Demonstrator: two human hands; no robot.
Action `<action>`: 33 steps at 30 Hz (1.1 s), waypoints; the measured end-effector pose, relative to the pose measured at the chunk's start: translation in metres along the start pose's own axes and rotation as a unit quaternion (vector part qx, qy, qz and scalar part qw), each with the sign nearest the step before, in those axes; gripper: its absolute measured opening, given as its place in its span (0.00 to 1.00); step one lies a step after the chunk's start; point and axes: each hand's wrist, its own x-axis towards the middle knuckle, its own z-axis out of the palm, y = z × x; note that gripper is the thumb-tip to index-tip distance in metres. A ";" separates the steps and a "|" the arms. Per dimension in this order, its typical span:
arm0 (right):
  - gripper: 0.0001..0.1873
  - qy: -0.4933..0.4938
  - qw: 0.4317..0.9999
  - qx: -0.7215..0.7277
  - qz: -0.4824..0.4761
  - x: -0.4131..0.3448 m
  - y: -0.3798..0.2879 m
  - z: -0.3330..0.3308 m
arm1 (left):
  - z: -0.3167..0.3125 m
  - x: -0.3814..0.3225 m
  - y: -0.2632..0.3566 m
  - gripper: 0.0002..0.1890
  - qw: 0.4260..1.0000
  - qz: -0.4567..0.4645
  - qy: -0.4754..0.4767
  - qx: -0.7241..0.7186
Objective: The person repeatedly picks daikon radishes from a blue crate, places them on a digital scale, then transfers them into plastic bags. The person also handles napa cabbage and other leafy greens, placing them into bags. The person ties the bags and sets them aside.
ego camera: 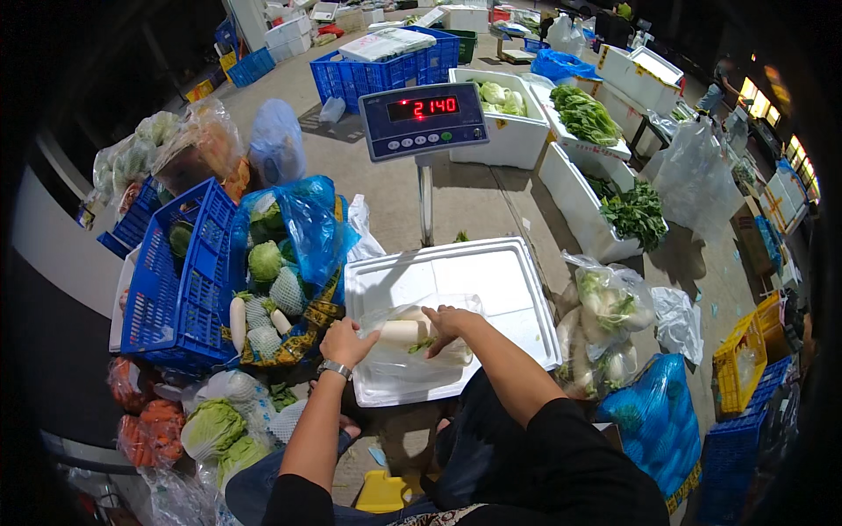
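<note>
White radishes (402, 331) lie in a clear plastic bag (421, 372) on a white foam lid (483, 276), which rests on the platform of a scale. My left hand (348, 342), with a metal watch on its wrist, is at the bag's left edge; the grip of its fingers on the plastic is hard to make out. Over the radishes' right end is my right hand (450, 325), fingers spread, touching or just above the bag. Behind the lid, the scale's display (424, 118) stands on a metal post and shows red digits.
At left are a blue plastic crate (177, 283) and a blue bag (309, 223) with cabbages and radishes. Bagged carrots (151, 427) lie below. To the right are bagged radishes (608, 309), a filled blue bag (658, 407) and foam boxes (579, 204) of greens. Far right, a person walks.
</note>
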 end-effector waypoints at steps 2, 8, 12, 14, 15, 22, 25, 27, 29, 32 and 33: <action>0.71 0.013 0.999 -0.009 -0.029 0.001 0.002 0.002 | -0.002 -0.004 0.004 0.32 1.000 0.004 0.009 -0.001; 0.67 0.032 0.997 0.011 -0.069 -0.002 0.008 0.000 | -0.018 -0.029 0.006 0.33 0.995 0.046 0.080 -0.040; 0.66 0.048 0.994 0.060 -0.078 0.000 0.011 -0.006 | -0.043 -0.074 -0.007 0.28 0.975 0.089 0.127 -0.159; 0.65 0.077 0.991 0.050 -0.099 0.004 0.008 -0.005 | -0.055 -0.103 -0.032 0.26 0.970 0.082 0.142 -0.179; 0.64 0.082 0.988 0.040 -0.121 0.007 0.003 -0.003 | -0.062 -0.126 -0.050 0.25 0.970 0.065 0.153 -0.176; 0.35 0.102 0.961 0.169 -0.194 -0.008 0.039 -0.002 | -0.161 -0.270 -0.115 0.20 0.959 -0.078 0.243 -0.119; 0.30 0.131 0.973 0.108 -0.157 -0.019 0.015 -0.003 | -0.181 -0.360 -0.147 0.18 0.926 -0.156 0.340 -0.057; 0.28 0.134 0.967 0.136 -0.170 -0.020 0.011 -0.009 | -0.189 -0.411 -0.159 0.15 0.904 -0.195 0.381 -0.014; 0.26 0.148 0.971 0.112 -0.152 -0.026 -0.015 -0.014 | -0.189 -0.459 -0.171 0.16 0.872 -0.332 0.356 0.052; 0.22 0.160 0.966 0.109 -0.171 -0.021 -0.023 -0.019 | -0.181 -0.511 -0.189 0.13 0.862 -0.319 0.383 0.096; 0.21 0.159 0.965 0.111 -0.176 -0.018 -0.029 -0.019 | -0.179 -0.524 -0.192 0.12 0.852 -0.358 0.354 0.144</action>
